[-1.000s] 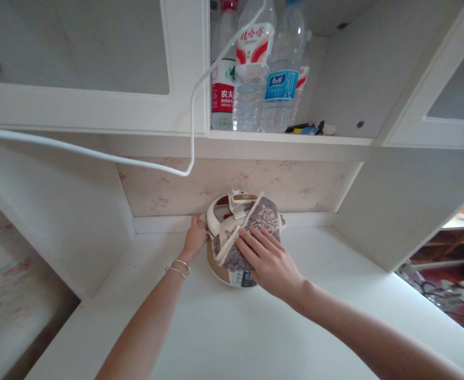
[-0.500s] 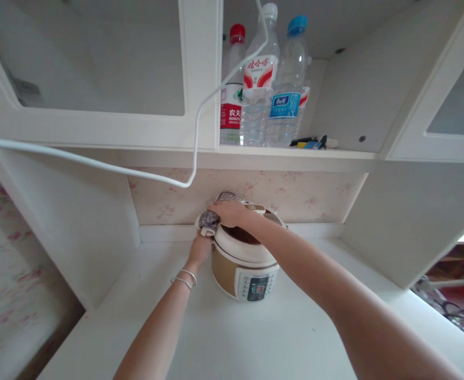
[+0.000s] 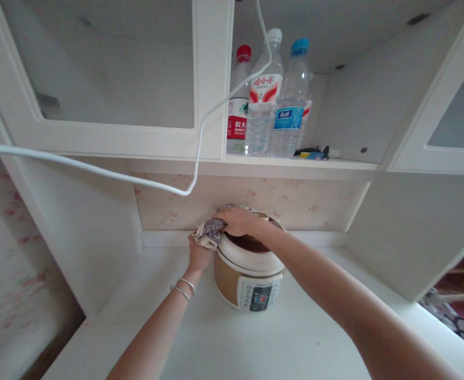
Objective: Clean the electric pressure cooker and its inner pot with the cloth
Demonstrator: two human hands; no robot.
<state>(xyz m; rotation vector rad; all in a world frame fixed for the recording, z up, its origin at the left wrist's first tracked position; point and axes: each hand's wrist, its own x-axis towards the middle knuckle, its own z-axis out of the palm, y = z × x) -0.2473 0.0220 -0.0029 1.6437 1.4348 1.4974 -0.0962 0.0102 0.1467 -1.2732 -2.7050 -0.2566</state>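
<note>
A white and gold rice cooker [image 3: 227, 277] stands on the white counter, its control panel facing me and its lid down. My right hand [image 3: 237, 220] reaches over the lid to its back left, fingers closed on a patterned grey and cream cloth [image 3: 209, 234]. At the cooker's left side, my left hand [image 3: 200, 253] grips the cloth's lower, cream end; some of its fingers are hidden by the cloth. Two silver bangles [image 3: 183, 288] circle my left wrist. Part of the cloth lies along the lid's rear rim, behind my right hand.
A white cable [image 3: 136, 182] hangs across the view in front of the cabinet. Overhead, an open cabinet shelf [image 3: 350, 163] holds several plastic bottles [image 3: 289, 113] and small dark items [image 3: 313, 153]. White side panels [image 3: 101, 232] flank the counter [image 3: 168, 338].
The view has tilted up slightly, so everything sits lower. My left hand has shifted a little outward, and more of the cloth's cream end shows beside the cooker.
</note>
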